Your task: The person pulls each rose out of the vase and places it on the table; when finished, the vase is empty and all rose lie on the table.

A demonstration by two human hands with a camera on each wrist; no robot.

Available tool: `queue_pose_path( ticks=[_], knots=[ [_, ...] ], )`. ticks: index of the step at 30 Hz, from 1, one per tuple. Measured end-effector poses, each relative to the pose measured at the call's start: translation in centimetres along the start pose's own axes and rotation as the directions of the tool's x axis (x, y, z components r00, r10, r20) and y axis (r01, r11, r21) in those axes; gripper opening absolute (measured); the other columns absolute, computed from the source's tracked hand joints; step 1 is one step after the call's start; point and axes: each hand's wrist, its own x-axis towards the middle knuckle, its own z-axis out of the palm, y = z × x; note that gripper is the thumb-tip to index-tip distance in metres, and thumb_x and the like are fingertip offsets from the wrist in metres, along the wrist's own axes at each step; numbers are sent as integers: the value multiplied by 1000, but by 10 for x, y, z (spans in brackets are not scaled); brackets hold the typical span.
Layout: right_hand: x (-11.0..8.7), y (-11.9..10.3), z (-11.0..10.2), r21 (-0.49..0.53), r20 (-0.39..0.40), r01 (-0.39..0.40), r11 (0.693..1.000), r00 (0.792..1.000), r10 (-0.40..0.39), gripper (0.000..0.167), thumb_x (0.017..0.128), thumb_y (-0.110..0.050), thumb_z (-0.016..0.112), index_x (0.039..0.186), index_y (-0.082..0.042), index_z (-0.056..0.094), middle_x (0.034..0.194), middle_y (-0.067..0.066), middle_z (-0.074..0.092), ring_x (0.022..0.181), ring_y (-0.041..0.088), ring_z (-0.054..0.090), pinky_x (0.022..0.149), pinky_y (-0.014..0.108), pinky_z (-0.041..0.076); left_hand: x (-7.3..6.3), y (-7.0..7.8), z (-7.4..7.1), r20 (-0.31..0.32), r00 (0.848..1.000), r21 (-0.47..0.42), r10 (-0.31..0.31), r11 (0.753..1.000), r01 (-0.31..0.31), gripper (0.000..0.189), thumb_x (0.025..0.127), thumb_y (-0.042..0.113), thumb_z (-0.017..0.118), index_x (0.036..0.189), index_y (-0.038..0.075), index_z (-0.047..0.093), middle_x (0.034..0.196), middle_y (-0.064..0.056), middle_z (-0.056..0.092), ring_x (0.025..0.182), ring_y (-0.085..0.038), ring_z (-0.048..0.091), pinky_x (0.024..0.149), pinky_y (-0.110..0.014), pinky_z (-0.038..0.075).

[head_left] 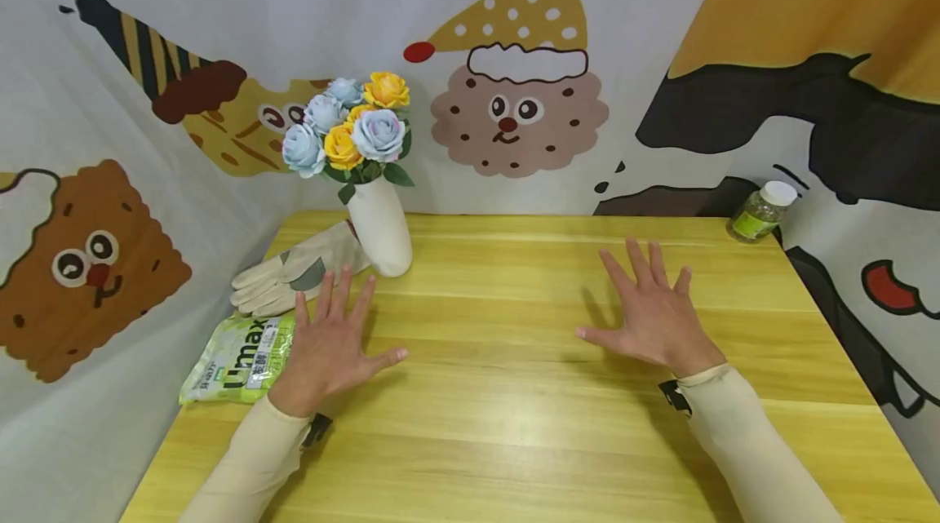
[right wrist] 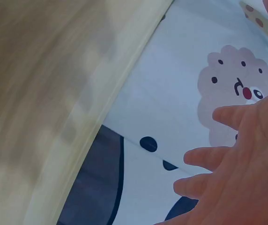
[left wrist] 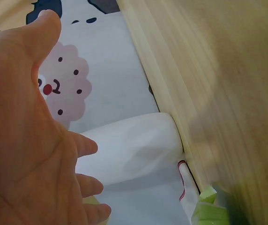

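Observation:
With fingers spread, my left hand (head_left: 330, 356) is held over the left part of the wooden table (head_left: 485, 409), holding nothing. It overlaps the right end of a green printed bag (head_left: 228, 364) in the head view. My right hand (head_left: 657, 323) is spread in the same way over the right part of the table, also holding nothing. Beyond the left hand lies a pair of pale gloves (head_left: 294, 270) with grey patches. A white vase (head_left: 380, 229) with blue and yellow roses (head_left: 352, 131) stands beside the gloves; in the left wrist view the vase (left wrist: 134, 147) shows behind the fingers.
At the far right corner of the table stands a small jar (head_left: 760, 213) with a white lid and green label. A cartoon-printed curtain (head_left: 514, 188) hangs along the back and both sides of the table.

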Motion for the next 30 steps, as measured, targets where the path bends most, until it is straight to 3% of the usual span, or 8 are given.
queue_pose_path(
  ticks=[4,10,14,17,20,26,30],
  knots=[
    [6,-2,-4,10,-14,10,1000,1000,-9,124,78,-94,59,171,-24,17,177,23,5,160,55,4,109,91,10,6,-4,1,-14,1000,5,11,1000,-11,126,79,98,49,172,22,11,178,-22,3,163,-49,5,121,-80,4],
    [16,-4,-9,34,-68,35,999,997,-32,113,83,-85,64,168,-19,30,174,25,17,160,53,13,112,86,20,14,-8,-3,-80,996,-56,43,997,-47,123,80,90,62,169,15,24,174,-27,16,160,-53,15,120,-79,15],
    [22,-10,-12,87,-131,78,993,989,-66,104,86,-73,71,165,-14,36,171,26,25,157,52,24,114,78,30,16,-12,-3,-154,985,-93,74,992,-89,117,82,78,73,166,9,31,171,-29,24,156,-52,25,120,-72,28],
    [26,-19,-13,130,-171,103,986,982,-81,98,89,-65,74,163,-11,39,167,25,32,152,50,34,111,73,38,18,-16,0,-201,975,-130,90,984,-118,109,85,66,79,163,5,33,168,-30,28,151,-52,35,113,-67,42],
    [30,-30,-15,184,-197,119,976,977,-82,93,91,-59,76,161,-10,41,164,23,38,147,46,42,109,70,42,22,-20,4,-230,969,-196,94,970,-141,100,89,54,80,161,2,34,166,-31,31,147,-52,40,105,-67,48],
    [46,-52,-24,262,-246,175,949,963,-110,81,95,-55,73,156,-9,48,157,18,51,142,40,49,110,64,46,31,-27,3,-295,953,-317,71,934,-168,89,93,39,80,158,-3,36,159,-30,38,143,-49,43,110,-66,43],
    [58,-66,-30,293,-270,212,932,954,-132,73,97,-52,72,153,-9,53,152,16,56,140,37,53,110,61,47,38,-30,1,-295,955,-413,35,896,-160,85,96,34,78,158,-3,34,155,-29,41,140,-46,45,109,-65,43]
  ],
)
